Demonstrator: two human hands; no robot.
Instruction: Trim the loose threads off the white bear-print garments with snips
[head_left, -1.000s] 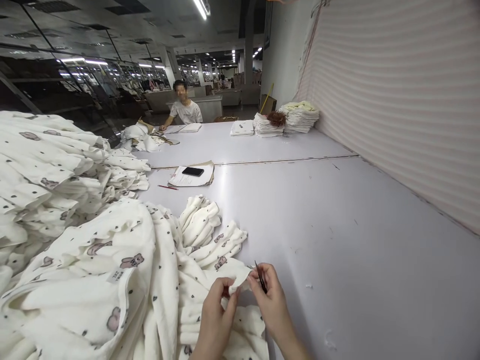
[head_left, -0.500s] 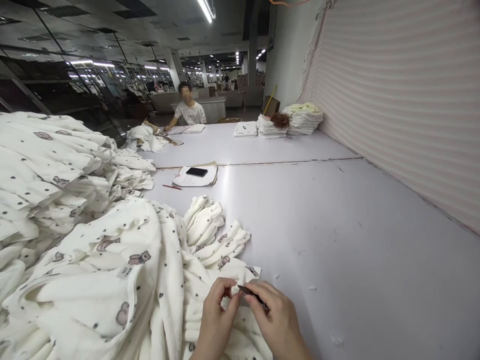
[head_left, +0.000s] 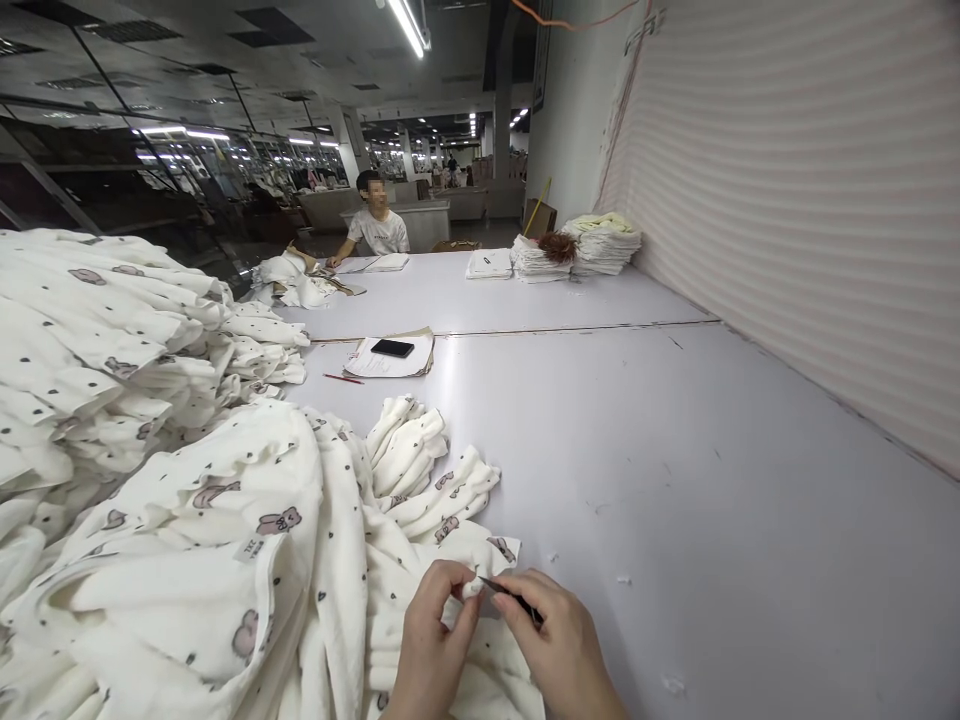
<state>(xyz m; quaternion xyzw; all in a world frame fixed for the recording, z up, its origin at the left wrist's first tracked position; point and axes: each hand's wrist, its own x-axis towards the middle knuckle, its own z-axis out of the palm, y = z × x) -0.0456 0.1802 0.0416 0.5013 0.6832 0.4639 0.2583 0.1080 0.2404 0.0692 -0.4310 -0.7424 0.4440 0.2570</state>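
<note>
At the bottom centre, my left hand pinches the edge of a white garment printed with small bears and hearts. My right hand is closed on a thin dark tool, its tip lying against the pinched fabric edge. The two hands nearly touch over the cloth. The garment spreads leftwards from my hands across the table's near corner.
A tall heap of the same printed garments fills the left. On the grey table lie papers with a black phone and a red pen. Folded stacks sit at the far right; a seated person works opposite.
My right hand has tipped the dark tool from upright to nearly flat and brought it to the fabric edge. Both hands have shifted slightly lower and rightwards.
</note>
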